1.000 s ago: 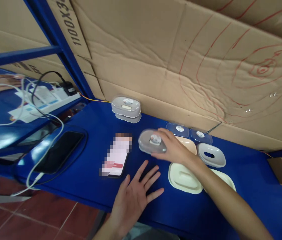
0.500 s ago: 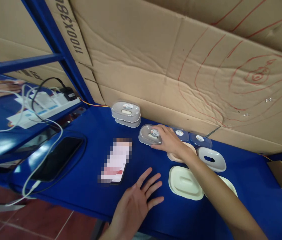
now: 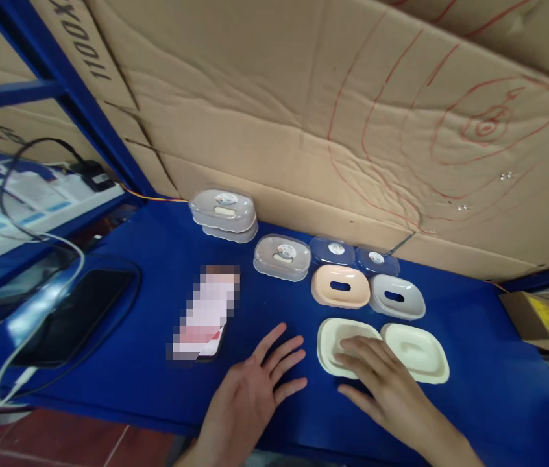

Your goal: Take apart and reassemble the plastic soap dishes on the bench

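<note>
My left hand (image 3: 252, 395) is palm up with spread fingers and holds nothing, in front of the phone. My right hand (image 3: 381, 383) is open over the near edge of a cream oval tray (image 3: 330, 334); whether it touches the tray is unclear. A second cream tray (image 3: 425, 357) lies to its right. Behind them sit a peach dish (image 3: 320, 288) and a grey dish (image 3: 413, 301), each with an oval slot. Two clear lids (image 3: 323, 253) (image 3: 389, 264) rest behind these. A grey covered soap box (image 3: 281, 266) stands left of the lids.
Two stacked grey boxes (image 3: 223, 217) stand at the back left of the blue table (image 3: 274, 311). A lit phone (image 3: 211, 311), a black phone (image 3: 80, 318) and a power strip (image 3: 50, 214) with cables lie left. A cardboard box (image 3: 532, 324) is at the right.
My right hand has let go of the grey covered box and moved toward me, over the cream trays. The view has shifted, and the hand at the far left is no longer clearly visible.
</note>
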`<action>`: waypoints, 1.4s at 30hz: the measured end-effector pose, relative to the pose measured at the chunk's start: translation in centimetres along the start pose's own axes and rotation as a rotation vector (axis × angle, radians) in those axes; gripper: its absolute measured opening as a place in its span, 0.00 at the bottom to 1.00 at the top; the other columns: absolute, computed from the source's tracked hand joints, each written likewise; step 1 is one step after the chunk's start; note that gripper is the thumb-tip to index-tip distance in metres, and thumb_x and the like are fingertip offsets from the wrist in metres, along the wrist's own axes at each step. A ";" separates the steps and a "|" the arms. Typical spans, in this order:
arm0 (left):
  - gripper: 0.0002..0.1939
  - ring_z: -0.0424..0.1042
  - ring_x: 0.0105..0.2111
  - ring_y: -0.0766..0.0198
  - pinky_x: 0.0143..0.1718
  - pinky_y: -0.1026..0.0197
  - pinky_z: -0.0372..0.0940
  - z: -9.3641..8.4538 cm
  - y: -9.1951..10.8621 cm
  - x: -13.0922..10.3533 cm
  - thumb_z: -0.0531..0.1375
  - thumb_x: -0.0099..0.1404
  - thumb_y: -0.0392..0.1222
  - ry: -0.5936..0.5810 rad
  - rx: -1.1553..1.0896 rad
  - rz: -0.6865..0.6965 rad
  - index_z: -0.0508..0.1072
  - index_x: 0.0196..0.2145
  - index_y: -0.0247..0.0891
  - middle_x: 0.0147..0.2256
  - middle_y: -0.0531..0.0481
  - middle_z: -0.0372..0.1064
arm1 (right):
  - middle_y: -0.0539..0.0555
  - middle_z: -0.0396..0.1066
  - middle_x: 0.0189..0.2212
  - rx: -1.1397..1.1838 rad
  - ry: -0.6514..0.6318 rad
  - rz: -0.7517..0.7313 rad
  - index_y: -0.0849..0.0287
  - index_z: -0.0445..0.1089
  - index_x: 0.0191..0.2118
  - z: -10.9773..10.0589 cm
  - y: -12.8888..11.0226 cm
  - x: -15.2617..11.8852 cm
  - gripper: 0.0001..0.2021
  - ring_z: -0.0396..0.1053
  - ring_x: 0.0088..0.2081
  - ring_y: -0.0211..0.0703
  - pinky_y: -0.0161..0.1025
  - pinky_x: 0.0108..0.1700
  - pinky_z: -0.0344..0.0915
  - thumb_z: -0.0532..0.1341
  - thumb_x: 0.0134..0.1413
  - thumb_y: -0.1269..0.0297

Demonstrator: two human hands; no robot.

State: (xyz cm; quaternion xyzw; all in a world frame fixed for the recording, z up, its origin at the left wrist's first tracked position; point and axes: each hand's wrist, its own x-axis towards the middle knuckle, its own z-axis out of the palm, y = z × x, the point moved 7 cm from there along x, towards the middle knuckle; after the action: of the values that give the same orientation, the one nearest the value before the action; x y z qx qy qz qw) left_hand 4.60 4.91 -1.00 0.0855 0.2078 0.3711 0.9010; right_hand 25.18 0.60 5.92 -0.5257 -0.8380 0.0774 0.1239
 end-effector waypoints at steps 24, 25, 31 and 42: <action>0.33 0.76 0.59 0.43 0.65 0.45 0.62 4.4 -0.1 5.7 0.54 0.76 0.64 0.029 0.001 -0.394 0.78 0.57 0.31 0.48 0.40 0.83 | 0.59 0.76 0.57 0.019 0.294 0.138 0.51 0.70 0.64 -1.1 6.5 6.3 0.18 0.73 0.60 0.56 0.61 0.63 0.66 0.59 0.73 0.63; 0.32 0.76 0.59 0.44 0.65 0.46 0.62 4.4 0.0 5.7 0.54 0.76 0.63 0.030 -0.011 -0.392 0.78 0.58 0.32 0.47 0.41 0.84 | 0.59 0.78 0.56 -0.001 0.279 0.124 0.51 0.71 0.64 -0.5 6.8 6.3 0.17 0.74 0.58 0.55 0.60 0.63 0.67 0.59 0.73 0.64; 0.30 0.78 0.56 0.44 0.62 0.47 0.65 3.9 1.0 6.2 0.55 0.77 0.60 0.072 0.028 -0.328 0.77 0.60 0.31 0.49 0.39 0.83 | 0.57 0.77 0.51 0.105 0.452 0.171 0.47 0.71 0.65 -1.5 6.2 5.1 0.20 0.74 0.55 0.55 0.54 0.56 0.72 0.62 0.71 0.68; 0.30 0.75 0.59 0.44 0.59 0.48 0.67 4.4 2.1 6.8 0.56 0.76 0.60 -0.015 0.180 -0.248 0.77 0.60 0.33 0.56 0.36 0.79 | 0.56 0.79 0.53 0.192 0.237 -0.157 0.51 0.64 0.70 -1.0 -2.4 5.9 0.26 0.75 0.55 0.48 0.49 0.58 0.70 0.59 0.71 0.76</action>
State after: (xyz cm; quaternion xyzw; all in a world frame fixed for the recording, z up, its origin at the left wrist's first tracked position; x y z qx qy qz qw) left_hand 9.51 11.19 1.44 0.1423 0.2424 0.2362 0.9302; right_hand 20.98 4.86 8.29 -0.4499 -0.8448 0.0846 0.2771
